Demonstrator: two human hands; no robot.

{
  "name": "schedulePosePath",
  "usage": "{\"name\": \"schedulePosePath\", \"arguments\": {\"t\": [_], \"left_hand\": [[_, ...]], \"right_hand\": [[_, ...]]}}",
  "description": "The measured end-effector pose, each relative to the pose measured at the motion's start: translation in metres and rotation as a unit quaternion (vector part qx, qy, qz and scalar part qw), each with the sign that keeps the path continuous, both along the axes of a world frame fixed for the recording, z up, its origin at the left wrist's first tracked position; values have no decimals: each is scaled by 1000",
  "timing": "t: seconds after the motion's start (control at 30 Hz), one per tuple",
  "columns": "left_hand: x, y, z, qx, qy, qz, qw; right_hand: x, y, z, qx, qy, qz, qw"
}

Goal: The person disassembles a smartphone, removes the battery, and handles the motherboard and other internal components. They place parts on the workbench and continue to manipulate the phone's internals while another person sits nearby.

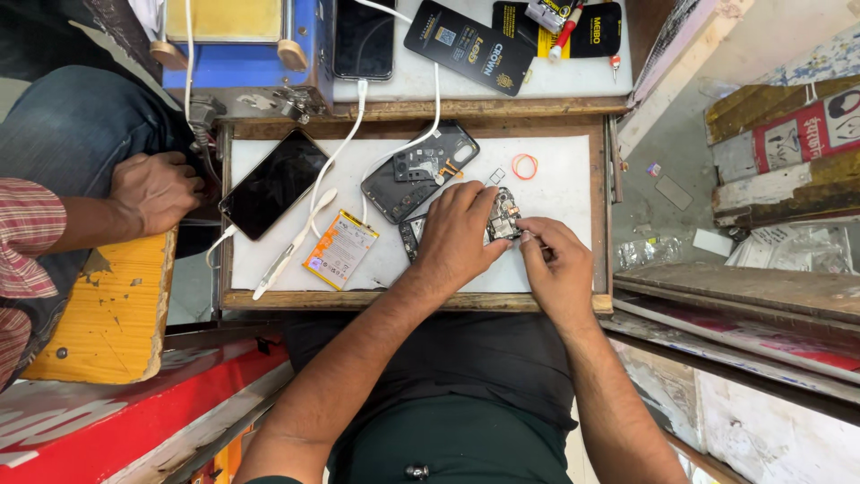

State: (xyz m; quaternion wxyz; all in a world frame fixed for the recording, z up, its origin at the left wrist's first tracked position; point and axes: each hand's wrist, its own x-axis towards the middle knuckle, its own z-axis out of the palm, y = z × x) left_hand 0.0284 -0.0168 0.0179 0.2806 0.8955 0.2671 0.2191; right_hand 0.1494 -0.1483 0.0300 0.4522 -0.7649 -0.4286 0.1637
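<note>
Dark circuit board (502, 215) is pinned flat by left hand (459, 235); right hand (554, 260) is pinched on a small tool, probing its edge; steadiness likely needed next.

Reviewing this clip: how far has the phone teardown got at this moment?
Done: the back shell, battery and screen panel lie apart on the white mat. In hand: the left hand steadies the circuit board while the right hand works at its edge. Left: nothing is reassembled.

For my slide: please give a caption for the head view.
Both hands, left and right, work on an opened phone on a white tray.
</note>
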Motion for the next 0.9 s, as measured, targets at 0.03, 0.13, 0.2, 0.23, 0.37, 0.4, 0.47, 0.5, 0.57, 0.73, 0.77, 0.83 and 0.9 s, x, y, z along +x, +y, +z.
{"name": "schedulePosePath", "arguments": {"t": [0.03,0.13,0.2,0.23,0.37,0.4,0.47,0.5,0.57,0.73,0.77,0.83,0.9], "left_hand": [[-1,1,-1,-5,1,0,1000],[-6,3,-2,-23,-8,-8,1000],[-11,4,-3,-40,-32,-17,999],[-14,5,-4,-57,-36,-7,998],[-26,7,-5,-99,-3,1,995],[-29,7,-5,-102,16,-2,995],[-34,7,-5,-34,32,-33,998],[-36,7,-5,1,39,-48,998],[-40,6,-5,48,39,-39,997],[-43,3,-5,44,0,-4,999],[-43,2,-5,23,-2,20,1000],[-41,1,-6,6,-17,35,999],[-39,0,-6,17,-46,17,999]], "right_hand": [[-1,0,2,5,-7,4,1000],[-3,2,6,14,-19,8,1000],[-4,3,6,13,-16,7,1000],[-4,3,6,11,-21,5,1000],[-5,4,7,-2,-15,-8,1000],[-5,4,8,-4,-9,-9,1000],[-5,5,8,-8,-12,-6,1000],[-6,5,8,-10,-14,-3,1000],[-5,4,7,-12,-3,-10,1000],[-2,-1,-5,1,47,-38,998],[-1,-2,-7,11,78,-39,996],[0,-2,-12,40,123,-30,991],[-1,0,-14,81,149,-13,985]]}}
